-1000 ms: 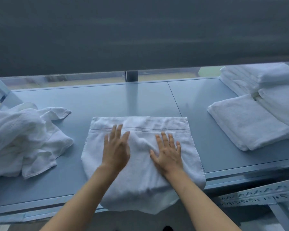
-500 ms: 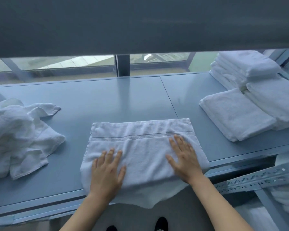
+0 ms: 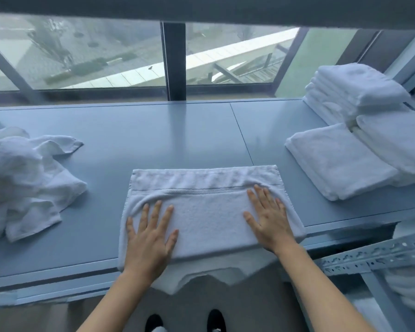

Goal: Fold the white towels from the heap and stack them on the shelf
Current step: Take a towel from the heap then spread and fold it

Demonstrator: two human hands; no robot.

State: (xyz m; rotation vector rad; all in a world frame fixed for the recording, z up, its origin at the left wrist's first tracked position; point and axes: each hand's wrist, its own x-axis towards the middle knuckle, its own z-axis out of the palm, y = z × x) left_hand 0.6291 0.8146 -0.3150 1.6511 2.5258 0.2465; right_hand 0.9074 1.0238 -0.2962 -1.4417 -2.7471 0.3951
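My hands have slid apart to the ends of the half-folded white terry towel (image 3: 209, 212) on the grey-blue shelf top (image 3: 177, 135), left hand (image 3: 149, 238) and right hand (image 3: 268, 221) both pressing flat with straight fingers, and I judge its overhanging lower edge could drag it off.

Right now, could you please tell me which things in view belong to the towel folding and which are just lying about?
Part of the job:
towel, pressed flat by the left hand and right hand
heap, at the left
folded stacks, at the right
shelf

Just there:
window
metal rail
shoes
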